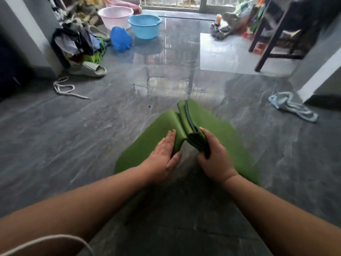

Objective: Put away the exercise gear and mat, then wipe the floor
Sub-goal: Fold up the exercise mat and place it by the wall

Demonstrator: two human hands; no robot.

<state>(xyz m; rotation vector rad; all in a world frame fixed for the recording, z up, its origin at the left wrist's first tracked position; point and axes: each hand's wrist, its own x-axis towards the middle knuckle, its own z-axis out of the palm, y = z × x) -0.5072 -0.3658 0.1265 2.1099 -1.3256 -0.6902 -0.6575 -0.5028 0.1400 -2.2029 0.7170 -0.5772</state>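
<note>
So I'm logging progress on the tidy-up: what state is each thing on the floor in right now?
green mat: partly folded, part still flat
right hand: gripping the folded stack
left hand: open, flat against the fold
light blue cloth: crumpled, untouched
blue basin: upright
pink basin: upright
white rope: loose

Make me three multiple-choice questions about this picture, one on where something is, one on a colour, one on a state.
1. Where does the light blue cloth lie?
A. on the floor, right of the mat
B. in the blue basin
C. on the chair

2. What colour is the mat?
A. purple
B. green
C. black

3. What state is the mat in?
A. fully flat
B. partly folded, the rest on the floor
C. stowed away

Answers: 1 A, it lies on the grey floor near the white wall. 2 B, its surface is green. 3 B, the right hand grips a folded stack while the left hand presses a fold.
</note>
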